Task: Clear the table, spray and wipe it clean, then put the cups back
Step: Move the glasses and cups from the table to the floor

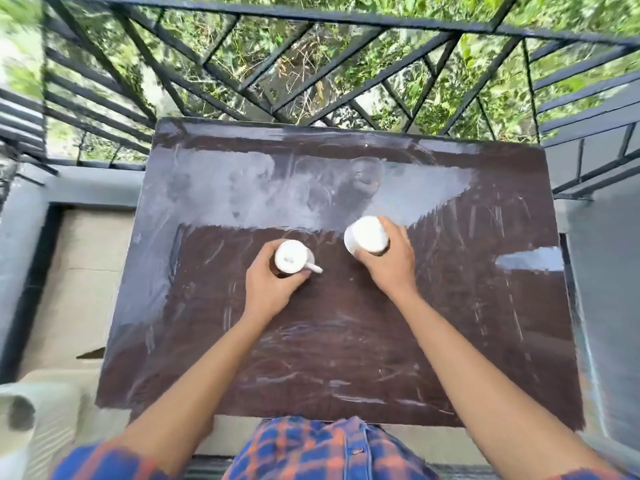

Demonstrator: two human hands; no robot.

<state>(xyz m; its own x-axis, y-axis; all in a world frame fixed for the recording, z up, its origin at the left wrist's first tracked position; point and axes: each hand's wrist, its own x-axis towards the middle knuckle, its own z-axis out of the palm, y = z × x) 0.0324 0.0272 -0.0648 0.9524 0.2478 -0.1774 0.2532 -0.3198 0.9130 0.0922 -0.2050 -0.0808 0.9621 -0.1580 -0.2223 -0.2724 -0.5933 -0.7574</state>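
Note:
A dark brown glossy table [346,341] fills the middle of the head view, streaked with wipe marks. My left hand [273,285] grips a white cup [292,257] that is upside down, base up, with its handle pointing right, at the table's centre left. My right hand [389,261] holds a second white cup [365,234], also base up and tilted, just right of centre. The two cups are about a hand's width apart. I cannot tell whether either cup touches the tabletop.
A black metal railing [311,74] runs along the table's far edge with greenery beyond. A grey ledge [69,181] lies at the left. A pale plastic object [41,410] sits at the lower left beside the table.

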